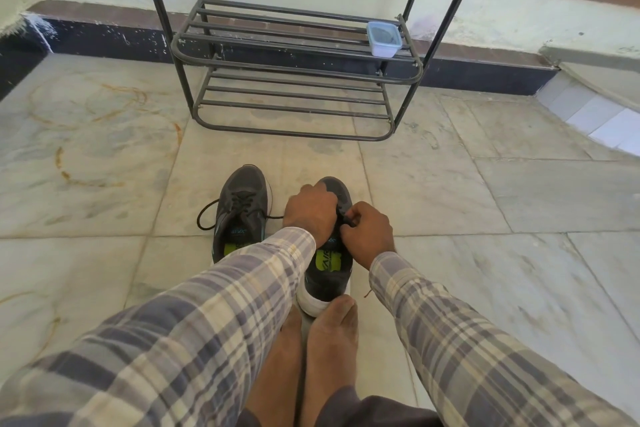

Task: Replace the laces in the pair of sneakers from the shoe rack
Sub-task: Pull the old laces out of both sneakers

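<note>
Two sneakers down on the floor ahead of the shoe rack, side by side: left sneaker with slack lace trailing off both sides, right sneaker under work, heel touching the bare feet. Left hand curled down over the eyelet area, contents of the grip hidden. Right hand closed in a pinch on the black lace near the tongue. Judged step: drawing the old lace out of the right sneaker. Recommend: keep the heel braced against the feet, steady the upper with the left hand, free one crossing at a time, pull along the line of each eyelet to avoid snagging the tip. Replacement laces not in view.
</note>
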A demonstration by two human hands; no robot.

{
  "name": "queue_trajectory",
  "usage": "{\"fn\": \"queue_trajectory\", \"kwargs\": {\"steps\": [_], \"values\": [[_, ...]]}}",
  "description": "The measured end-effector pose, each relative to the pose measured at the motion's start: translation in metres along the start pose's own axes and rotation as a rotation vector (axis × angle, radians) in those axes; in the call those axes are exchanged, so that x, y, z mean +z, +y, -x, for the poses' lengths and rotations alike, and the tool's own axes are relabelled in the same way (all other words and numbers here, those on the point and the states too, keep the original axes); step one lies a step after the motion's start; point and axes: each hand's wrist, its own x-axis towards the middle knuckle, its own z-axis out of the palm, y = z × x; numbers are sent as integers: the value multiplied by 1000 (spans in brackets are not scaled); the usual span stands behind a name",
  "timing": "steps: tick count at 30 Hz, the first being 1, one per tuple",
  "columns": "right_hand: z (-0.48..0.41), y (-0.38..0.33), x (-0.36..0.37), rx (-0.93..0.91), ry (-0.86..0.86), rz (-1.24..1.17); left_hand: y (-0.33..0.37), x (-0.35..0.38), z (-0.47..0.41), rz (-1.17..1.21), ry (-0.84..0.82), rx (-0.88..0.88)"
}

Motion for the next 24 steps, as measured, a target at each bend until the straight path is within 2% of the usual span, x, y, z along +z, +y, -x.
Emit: {"fn": "queue_trajectory", "kwargs": {"steps": [2, 3, 5, 7, 8, 9, 10, 13, 14, 16, 17, 21, 23, 24], "values": [[0, -1, 0, -2, -2, 7, 0, -1, -1, 20, 5, -10], [0, -1, 0, -2, -3, 10, 0, 0, -1, 115, 9, -52], [0, -1, -1, -1, -3, 16, -4, 0, -2, 497, 27, -188], [1, -1, -1, -4, -8, 14, -8, -1, 1, 1034, 21, -360], [1, -2, -1, -6, -14, 8, -10, -3, 3, 1182, 10, -408], [1, -3, -1, -10, -20, 4, -13, -5, 4, 1197, -15, -386], [1, -5, 0, -17, -23, 4, -17, -7, 4, 1100, -43, -320], [1, -9, 3, -37, -27, 23, -21, -15, -2, 486, -170, -198], [1, -11, 5, -41, -32, 31, -21, -19, -3, 411, -202, -215], [1, -12, 6, -49, -36, 49, -19, -25, -4, 481, -243, -275], [1, -12, 6, -53, -34, 58, -19, -28, -7, 640, -209, -318], [0, -7, 1, -28, -21, 64, -8, -33, 1, 1542, -70, -516], [-1, -5, -1, -23, -22, 50, -8, -24, 4, 1776, 20, -517], [0, -5, -2, -26, -25, 51, -6, -16, 4, 1809, 50, -489]]}}
